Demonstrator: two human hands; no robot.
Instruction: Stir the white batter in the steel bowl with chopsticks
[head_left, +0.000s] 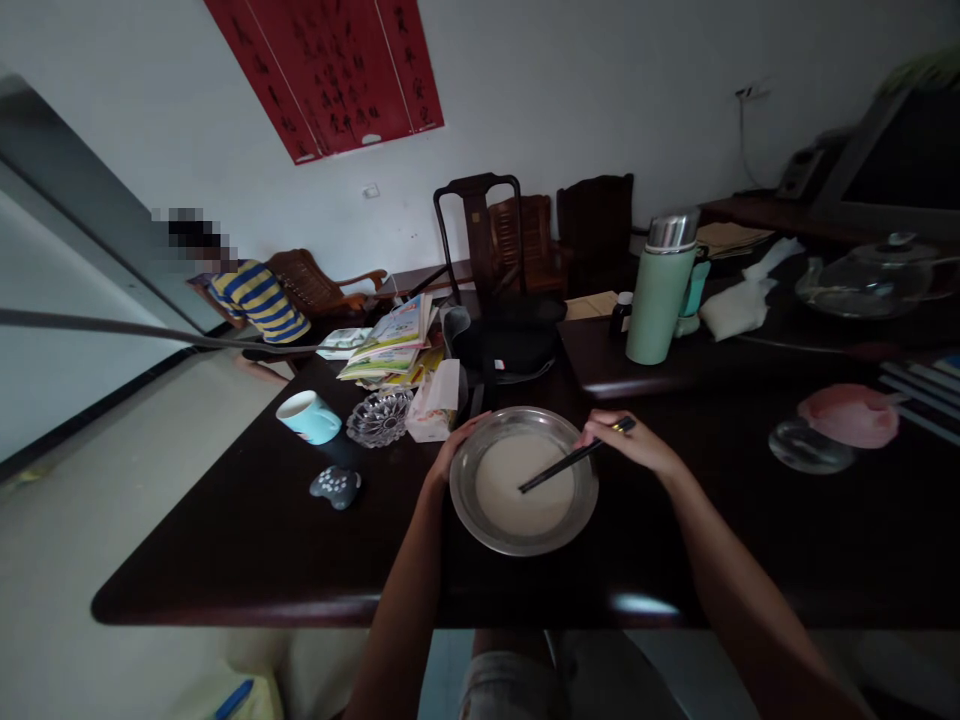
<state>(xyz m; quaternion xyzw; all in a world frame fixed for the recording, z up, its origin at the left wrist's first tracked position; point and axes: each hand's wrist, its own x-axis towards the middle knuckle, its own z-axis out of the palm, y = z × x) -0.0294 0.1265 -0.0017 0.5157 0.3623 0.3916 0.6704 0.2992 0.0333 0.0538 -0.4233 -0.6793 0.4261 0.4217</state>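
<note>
A wide metal bowl (463, 490) stands on the dark table in front of me, with a pale, milky liquid (517, 512) in it. My left hand (455, 447) is closed on the bowl's left rim, its fingers partly hidden behind the edge. In my right hand (613, 438) is a pair of black chopsticks (559, 467), held at the bowl's right rim. They slant down to the left, and their tips reach the liquid.
To the left are a light blue mug (309, 418), a glass ashtray (379, 418), a game controller (336, 487), a tissue pack (435, 402) and booklets (390, 340). On the right stand a green thermos (660, 295), a glass teapot (870, 280) and a pink dish (847, 415). A person (262, 300) sits farther back.
</note>
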